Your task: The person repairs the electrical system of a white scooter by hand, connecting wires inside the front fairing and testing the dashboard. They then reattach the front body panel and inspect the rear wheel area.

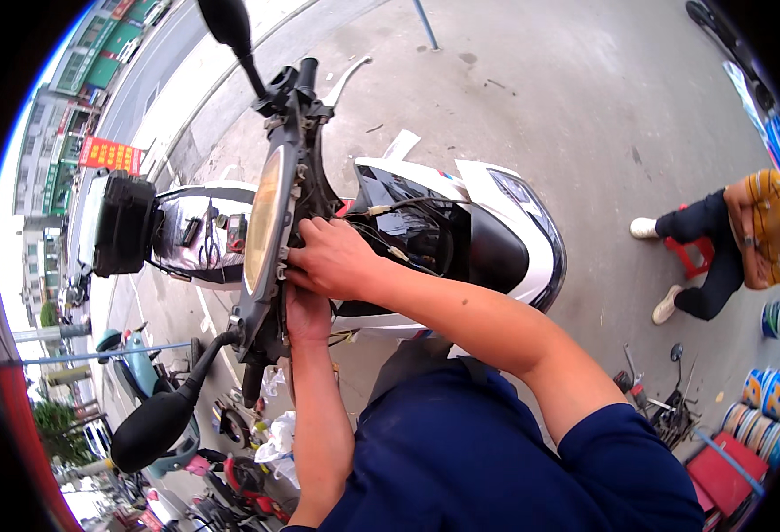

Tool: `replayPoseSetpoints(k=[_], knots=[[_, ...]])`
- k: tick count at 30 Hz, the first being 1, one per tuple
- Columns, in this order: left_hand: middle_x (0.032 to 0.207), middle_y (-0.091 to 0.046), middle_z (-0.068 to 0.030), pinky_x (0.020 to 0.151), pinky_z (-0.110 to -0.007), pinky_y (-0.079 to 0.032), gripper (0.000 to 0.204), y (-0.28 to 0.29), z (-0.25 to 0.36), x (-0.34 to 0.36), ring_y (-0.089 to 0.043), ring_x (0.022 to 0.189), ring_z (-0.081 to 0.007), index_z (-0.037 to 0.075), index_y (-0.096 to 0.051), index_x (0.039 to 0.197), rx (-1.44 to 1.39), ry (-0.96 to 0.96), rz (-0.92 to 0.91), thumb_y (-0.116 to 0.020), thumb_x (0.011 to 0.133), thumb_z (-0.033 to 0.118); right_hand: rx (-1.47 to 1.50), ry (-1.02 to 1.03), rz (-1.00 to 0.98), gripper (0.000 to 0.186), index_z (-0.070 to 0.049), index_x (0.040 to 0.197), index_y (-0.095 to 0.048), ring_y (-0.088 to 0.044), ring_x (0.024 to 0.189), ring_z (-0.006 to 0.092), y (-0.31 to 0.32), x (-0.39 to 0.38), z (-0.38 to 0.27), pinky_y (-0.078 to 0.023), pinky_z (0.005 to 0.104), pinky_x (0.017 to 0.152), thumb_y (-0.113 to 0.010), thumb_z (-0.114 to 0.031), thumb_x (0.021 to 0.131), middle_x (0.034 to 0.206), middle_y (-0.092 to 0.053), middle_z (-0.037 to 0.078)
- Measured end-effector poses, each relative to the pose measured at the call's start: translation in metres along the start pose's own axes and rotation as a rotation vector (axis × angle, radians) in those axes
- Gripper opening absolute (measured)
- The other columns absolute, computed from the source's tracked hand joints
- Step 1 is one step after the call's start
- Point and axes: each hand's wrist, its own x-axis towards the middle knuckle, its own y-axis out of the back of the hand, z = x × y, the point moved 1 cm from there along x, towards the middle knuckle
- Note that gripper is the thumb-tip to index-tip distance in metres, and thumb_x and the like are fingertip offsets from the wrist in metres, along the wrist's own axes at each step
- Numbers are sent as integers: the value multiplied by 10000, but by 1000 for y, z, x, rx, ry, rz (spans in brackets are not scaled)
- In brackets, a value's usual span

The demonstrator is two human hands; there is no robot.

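Observation:
A scooter's instrument panel [267, 217], with an amber-tinted face, stands on the handlebar in front of me. My right hand [330, 259] is at its back edge with the fingers bent and pressed together. Whatever they pinch, if anything, is hidden. Just below it, my left hand [308, 312] reaches up behind the panel, its fingers covered by the panel and the right hand. Loose wiring [399, 253] shows beside my right hand, over the opened front. A white and black front fairing [518, 239] lies to the right.
Two mirrors stick out, the upper mirror [227, 25] and the lower mirror [151, 430]. Small tools [233, 232] lie on the seat, ahead of a black top box [122, 222]. At right a person [744, 235] sits on a red stool [693, 255]. Parked bikes [230, 488] stand lower left.

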Motion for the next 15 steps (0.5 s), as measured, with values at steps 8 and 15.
replayPoseSetpoints(k=[8,15], knots=[[1267,-526,-22,903,-303,-411,374,20,-7,-5,-485,1145,-155,109,-500,1287,140,-119,151,-504,960,289,101,22,-58,218,-65,933,-670,-526,790,302,1,-4,4,-444,390,695,-638,-255,832,792,-522,119],[1220,-543,-10,878,-304,-397,345,19,-14,2,-502,1072,-117,130,-511,1276,112,-110,301,-496,972,293,226,-222,-26,212,-15,858,-645,-567,848,338,-13,3,0,-467,420,739,-592,-219,838,802,-599,169]])
